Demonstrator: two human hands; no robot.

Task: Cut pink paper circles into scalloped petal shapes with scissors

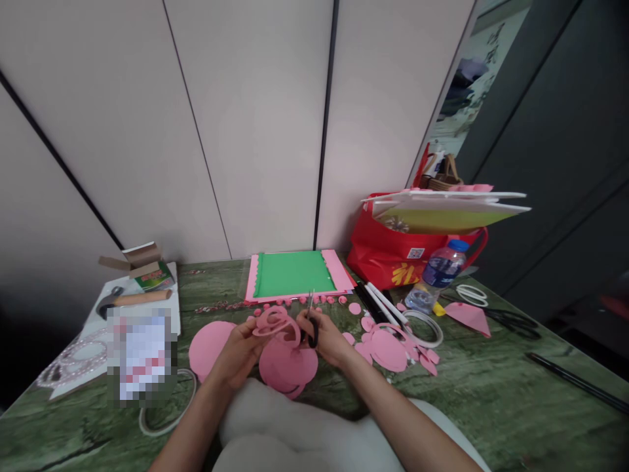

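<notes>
The left hand [243, 344] pinches a looping spiral of smooth pink paper [274, 322], held above round pink discs [287, 367] near the worktop's front edge. Close beside it, the right hand [324, 334] is wrapped around dark-handled scissors [313, 333], slim metal blades pointing up. Beyond lies a flat green sheet [295, 274] with wavy-edged pink sides, on a worktop [491, 400] of streaky green, wood-like grain. A glossy red bag [383, 246] bears a square code and yellow marks (too blurred to read); a clear, blue-capped bottle [435, 278] wears a dark blue label.
</notes>
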